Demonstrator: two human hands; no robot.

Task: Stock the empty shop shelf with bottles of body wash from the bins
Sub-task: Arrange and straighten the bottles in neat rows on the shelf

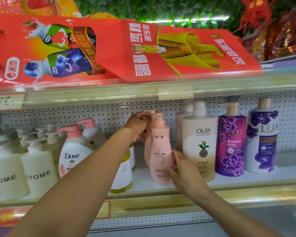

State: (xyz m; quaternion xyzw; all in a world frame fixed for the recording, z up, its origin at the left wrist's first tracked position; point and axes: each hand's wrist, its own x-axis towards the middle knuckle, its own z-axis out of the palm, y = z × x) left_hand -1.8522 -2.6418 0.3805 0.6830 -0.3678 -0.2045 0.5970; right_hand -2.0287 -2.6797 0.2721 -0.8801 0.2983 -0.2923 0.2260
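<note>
Two slim pink pump bottles stand one behind the other in the middle of the shelf [161,190]. My left hand [138,125] grips the rear pink bottle [148,134] near its neck and pump. My right hand [181,170] holds the lower right side of the front pink bottle [160,151], fingers wrapped on its body. Both bottles stand upright.
To the right stand two cream Olay bottles [199,142], a purple Lux bottle [231,146] and a white Lux bottle [262,139]. Left are a yellow-liquid bottle [122,175], Dove bottles [73,151] and several white bottles [39,170]. A red carton [109,48] lies on the shelf above.
</note>
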